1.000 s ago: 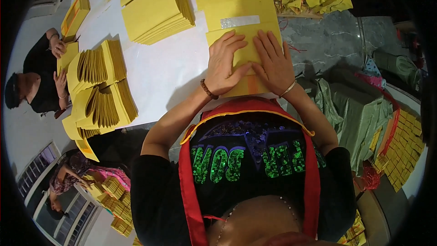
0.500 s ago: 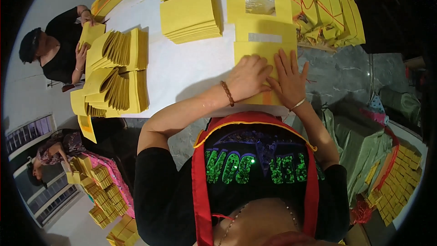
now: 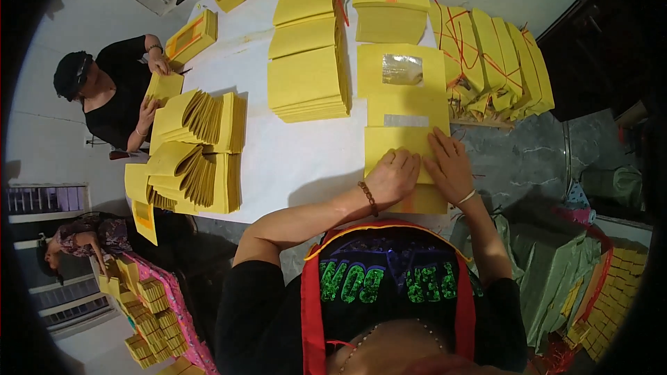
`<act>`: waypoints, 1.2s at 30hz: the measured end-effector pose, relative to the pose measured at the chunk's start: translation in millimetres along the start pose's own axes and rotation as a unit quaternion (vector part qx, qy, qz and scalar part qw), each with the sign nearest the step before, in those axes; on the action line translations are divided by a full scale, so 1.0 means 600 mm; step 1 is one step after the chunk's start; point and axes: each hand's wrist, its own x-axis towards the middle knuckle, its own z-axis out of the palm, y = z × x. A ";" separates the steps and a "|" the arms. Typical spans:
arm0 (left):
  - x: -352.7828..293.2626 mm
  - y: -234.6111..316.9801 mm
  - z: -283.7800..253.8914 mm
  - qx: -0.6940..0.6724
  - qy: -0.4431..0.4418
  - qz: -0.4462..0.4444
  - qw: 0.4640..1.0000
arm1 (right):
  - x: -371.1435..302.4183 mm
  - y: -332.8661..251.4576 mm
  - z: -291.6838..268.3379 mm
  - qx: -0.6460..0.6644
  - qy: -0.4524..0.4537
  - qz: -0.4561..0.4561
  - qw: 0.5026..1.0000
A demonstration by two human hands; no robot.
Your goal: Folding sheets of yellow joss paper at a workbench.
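Yellow paper sheets [image 3: 382, 140] lie at the near right edge of the white table [image 3: 271, 187], directly in front of me. My right hand [image 3: 450, 170] rests flat on their right side, fingers stretched away from me. Beside it my left hand [image 3: 392, 179] presses on the paper with curled fingers; whatever is under or between them is hidden. Just beyond the hands runs a silver strip [image 3: 406, 121]. Farther off, another yellow sheet carries a silver foil square [image 3: 401, 69]. An orange band [image 3: 408, 201] shows on the paper nearest me.
A stepped yellow paper stack [image 3: 308, 83] occupies mid-table; another stack [image 3: 391, 21] stands beyond the sheets. Folded bundles [image 3: 198, 153] cover the left edge, where a co-worker [image 3: 114, 97] handles yellow paper. Tied bundles [image 3: 497, 62] stand right. Green-wrapped bales [image 3: 552, 271] sit lower right.
The view has tilted, so the table and both hands appear lower and its far side shows more. Both hands stay on the yellow paper; the right fingers look slightly closer together.
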 end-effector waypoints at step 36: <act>-0.287 -0.188 0.068 0.027 -0.033 -0.221 0.974 | -0.044 0.001 0.057 0.188 0.074 0.055 0.978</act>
